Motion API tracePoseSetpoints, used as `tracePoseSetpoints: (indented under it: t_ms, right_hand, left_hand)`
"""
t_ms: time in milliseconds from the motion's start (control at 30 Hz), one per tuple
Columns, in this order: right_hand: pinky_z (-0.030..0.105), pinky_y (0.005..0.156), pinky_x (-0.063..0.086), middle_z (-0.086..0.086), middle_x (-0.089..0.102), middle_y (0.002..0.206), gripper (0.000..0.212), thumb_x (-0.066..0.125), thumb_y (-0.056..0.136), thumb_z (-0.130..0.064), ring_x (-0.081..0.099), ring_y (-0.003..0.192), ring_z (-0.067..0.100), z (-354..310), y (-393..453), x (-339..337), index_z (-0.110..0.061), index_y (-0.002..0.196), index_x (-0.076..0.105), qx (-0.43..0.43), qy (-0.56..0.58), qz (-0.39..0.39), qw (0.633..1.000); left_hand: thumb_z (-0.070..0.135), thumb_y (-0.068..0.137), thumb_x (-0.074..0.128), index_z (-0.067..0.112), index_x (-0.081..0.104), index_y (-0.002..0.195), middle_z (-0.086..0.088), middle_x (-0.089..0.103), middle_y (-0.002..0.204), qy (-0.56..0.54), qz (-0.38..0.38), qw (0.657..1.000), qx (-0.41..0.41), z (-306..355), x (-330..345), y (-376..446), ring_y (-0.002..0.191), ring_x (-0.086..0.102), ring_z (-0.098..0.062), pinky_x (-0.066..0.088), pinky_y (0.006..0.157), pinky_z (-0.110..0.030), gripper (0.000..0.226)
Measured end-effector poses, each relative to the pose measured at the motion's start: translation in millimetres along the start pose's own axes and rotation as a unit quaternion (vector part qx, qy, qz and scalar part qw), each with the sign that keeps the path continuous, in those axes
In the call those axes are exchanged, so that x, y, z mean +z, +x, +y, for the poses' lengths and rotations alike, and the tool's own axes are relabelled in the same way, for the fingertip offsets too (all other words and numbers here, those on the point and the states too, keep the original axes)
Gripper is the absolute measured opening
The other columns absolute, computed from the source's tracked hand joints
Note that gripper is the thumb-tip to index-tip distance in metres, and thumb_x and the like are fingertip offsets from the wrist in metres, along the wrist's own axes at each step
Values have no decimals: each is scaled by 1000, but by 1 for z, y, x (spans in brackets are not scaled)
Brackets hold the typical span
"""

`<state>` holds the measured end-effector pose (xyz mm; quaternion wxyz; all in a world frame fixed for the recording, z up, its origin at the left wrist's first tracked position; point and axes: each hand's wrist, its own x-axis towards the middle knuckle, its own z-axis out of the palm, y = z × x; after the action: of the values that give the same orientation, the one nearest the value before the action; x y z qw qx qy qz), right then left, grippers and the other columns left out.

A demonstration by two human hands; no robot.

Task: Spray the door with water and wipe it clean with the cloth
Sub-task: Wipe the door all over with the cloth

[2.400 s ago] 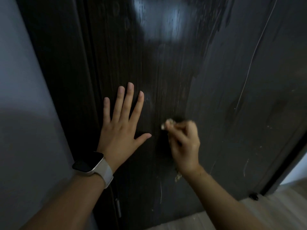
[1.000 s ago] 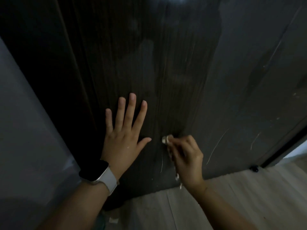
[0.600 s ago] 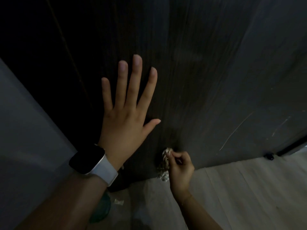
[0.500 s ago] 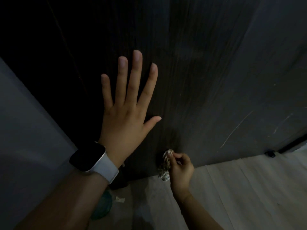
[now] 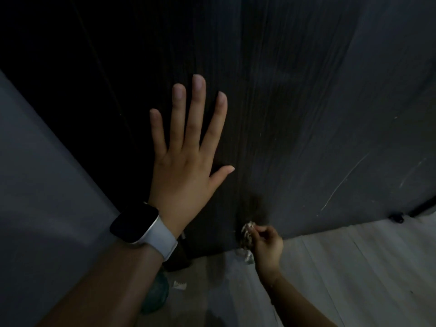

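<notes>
Two hands observed. Left hand [image 5: 186,166] lies flat on the one door [image 5: 295,95], five fingers straight and spread. Right hand [image 5: 266,246], at its 4 o'clock, pinches one crumpled cloth [image 5: 246,234] against the door's bottom edge. One watch [image 5: 141,226] on the left wrist. Pale floor [image 5: 354,267] below.

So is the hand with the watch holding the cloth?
No, the left hand with the watch lies flat with fingers spread on the door, while the right hand grips the cloth.
</notes>
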<state>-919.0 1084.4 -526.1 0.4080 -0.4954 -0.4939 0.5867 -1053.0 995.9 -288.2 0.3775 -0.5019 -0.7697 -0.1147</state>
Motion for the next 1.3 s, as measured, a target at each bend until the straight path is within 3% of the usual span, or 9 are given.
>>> tracePoseSetpoints:
  t_ms: [267,433,567,700,833,967,1067,1200,1300]
  right_hand:
    - [18,70,51,14,63,75,20,71,83,4,60,71,11,-78,-6,8,-8,71,62,-229,35,6,973]
    - [42,72,58,8,68,74,17,72,84,-4,67,72,24,3,7,-6,-13,72,64,-30,-20,-6,999]
    - [24,62,54,10,67,79,7,66,89,-5,64,81,29,25,13,-11,-5,83,63,73,33,62,995]
    - [42,74,47,12,60,79,23,45,103,-23,56,71,27,45,11,-6,-10,88,55,250,194,119,941]
    - [26,52,52,-1,59,53,34,45,102,-23,56,50,15,72,27,8,-17,70,56,341,272,89,896]
    - [30,87,51,-9,64,85,20,59,88,-20,57,72,6,106,34,19,-21,107,65,391,242,-15,888]
    - [13,71,52,3,62,66,22,48,103,-20,56,51,8,88,33,27,-10,85,55,445,345,90,821]
    - [8,60,48,-21,64,51,21,50,100,-8,62,56,-5,38,17,22,-26,89,52,495,281,-41,821]
    - [22,70,52,6,64,50,13,65,92,-11,62,59,16,11,6,25,-8,79,62,529,372,48,761]
  left_hand:
    - [59,78,68,15,-3,155,-17,-9,156,-12,10,1000,-3,0,1,2,145,-12,-34,-22,115,-47,114]
    - [51,87,62,19,-2,157,-13,-23,160,-22,19,1000,3,6,11,-16,147,-27,-27,-17,118,-50,101]
    - [44,83,68,27,-5,157,-5,-27,161,-37,-13,998,39,18,45,-66,150,-19,-25,-12,121,-49,106]
    - [47,78,73,28,-7,157,-6,-26,162,0,-25,1000,18,15,76,-89,150,-20,-26,-14,120,-48,115]
    - [52,83,65,27,-10,156,-7,-29,160,23,-16,999,31,12,84,-90,148,-24,-27,-16,119,-50,108]
    - [56,86,59,26,-13,156,-9,-32,158,44,-17,998,34,11,85,-92,147,-28,-28,-16,119,-51,105]
    - [55,86,60,26,-13,156,-9,-33,158,39,-13,999,32,12,85,-92,146,-29,-28,-16,118,-51,105]
    - [55,87,59,26,-14,156,-9,-34,158,40,-19,998,34,12,84,-91,145,-30,-28,-17,118,-51,104]
    - [55,87,61,26,-13,156,-9,-34,157,42,-21,998,34,13,83,-90,145,-30,-28,-18,118,-51,105]
